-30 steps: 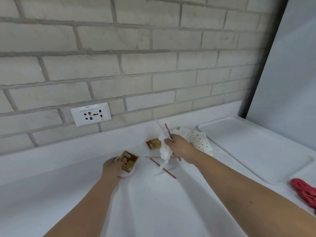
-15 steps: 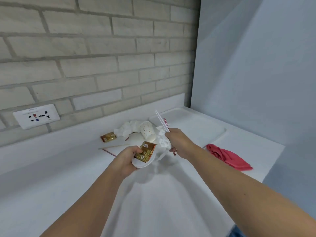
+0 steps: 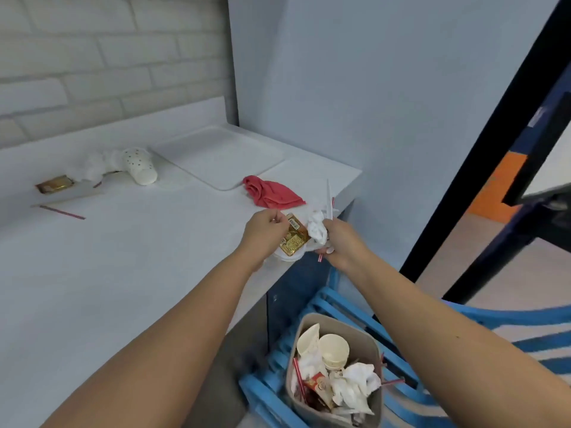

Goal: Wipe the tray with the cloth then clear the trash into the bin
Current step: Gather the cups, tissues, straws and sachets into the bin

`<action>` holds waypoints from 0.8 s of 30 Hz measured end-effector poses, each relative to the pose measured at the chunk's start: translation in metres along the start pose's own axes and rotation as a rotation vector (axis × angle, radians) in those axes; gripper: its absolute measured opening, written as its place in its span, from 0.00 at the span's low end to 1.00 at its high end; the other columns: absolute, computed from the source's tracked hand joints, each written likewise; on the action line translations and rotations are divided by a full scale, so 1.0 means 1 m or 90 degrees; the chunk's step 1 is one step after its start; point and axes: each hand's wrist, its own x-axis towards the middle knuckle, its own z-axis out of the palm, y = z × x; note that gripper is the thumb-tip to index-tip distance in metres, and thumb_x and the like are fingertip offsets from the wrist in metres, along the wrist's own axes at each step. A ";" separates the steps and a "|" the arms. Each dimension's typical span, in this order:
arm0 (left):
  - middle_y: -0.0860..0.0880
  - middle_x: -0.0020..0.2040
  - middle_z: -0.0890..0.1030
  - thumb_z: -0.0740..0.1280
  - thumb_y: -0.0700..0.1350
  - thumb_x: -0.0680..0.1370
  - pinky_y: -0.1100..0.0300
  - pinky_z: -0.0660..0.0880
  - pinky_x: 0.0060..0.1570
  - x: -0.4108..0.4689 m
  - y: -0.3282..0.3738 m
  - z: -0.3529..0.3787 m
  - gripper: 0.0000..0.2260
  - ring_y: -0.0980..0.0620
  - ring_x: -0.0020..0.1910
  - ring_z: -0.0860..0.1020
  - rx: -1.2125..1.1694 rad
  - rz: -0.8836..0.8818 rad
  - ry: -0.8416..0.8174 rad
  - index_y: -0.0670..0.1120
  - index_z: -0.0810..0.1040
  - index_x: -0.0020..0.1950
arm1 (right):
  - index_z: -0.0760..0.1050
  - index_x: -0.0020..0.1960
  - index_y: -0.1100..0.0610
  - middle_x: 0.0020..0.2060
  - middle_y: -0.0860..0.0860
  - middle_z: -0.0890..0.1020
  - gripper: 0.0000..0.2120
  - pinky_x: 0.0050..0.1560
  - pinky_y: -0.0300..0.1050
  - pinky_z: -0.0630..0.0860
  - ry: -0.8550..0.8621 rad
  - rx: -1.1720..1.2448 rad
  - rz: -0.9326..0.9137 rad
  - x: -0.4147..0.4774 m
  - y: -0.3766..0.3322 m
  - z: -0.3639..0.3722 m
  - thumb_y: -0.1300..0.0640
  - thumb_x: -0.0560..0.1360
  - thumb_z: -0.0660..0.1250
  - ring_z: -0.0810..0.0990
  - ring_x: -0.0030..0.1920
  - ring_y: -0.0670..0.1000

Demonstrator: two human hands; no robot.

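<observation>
Left hand (image 3: 262, 231) pinches a gold packet (image 3: 293, 239), right hand (image 3: 344, 245) grips a crumpled napkin (image 3: 317, 228) at the white counter's (image 3: 139, 257) right edge, bin (image 3: 355, 329) on the floor below, red cloth (image 3: 272, 194) and tray (image 3: 222, 156) lying beyond.

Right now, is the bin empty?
No, the bin holds paper cups, crumpled tissues and striped straws.

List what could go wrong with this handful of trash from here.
The bin sits well below and already looks full, so dropped pieces may bounce out.
The gold packet held by the left hand could slip onto the floor.
The straws jutting from the right hand may miss.
</observation>
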 end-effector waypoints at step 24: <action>0.43 0.52 0.79 0.61 0.39 0.79 0.56 0.76 0.47 -0.084 -0.113 0.068 0.06 0.46 0.53 0.78 0.323 -0.095 0.046 0.40 0.76 0.47 | 0.64 0.70 0.55 0.65 0.58 0.70 0.21 0.64 0.52 0.64 -0.362 -1.097 -0.033 -0.029 0.187 -0.127 0.65 0.79 0.52 0.67 0.66 0.59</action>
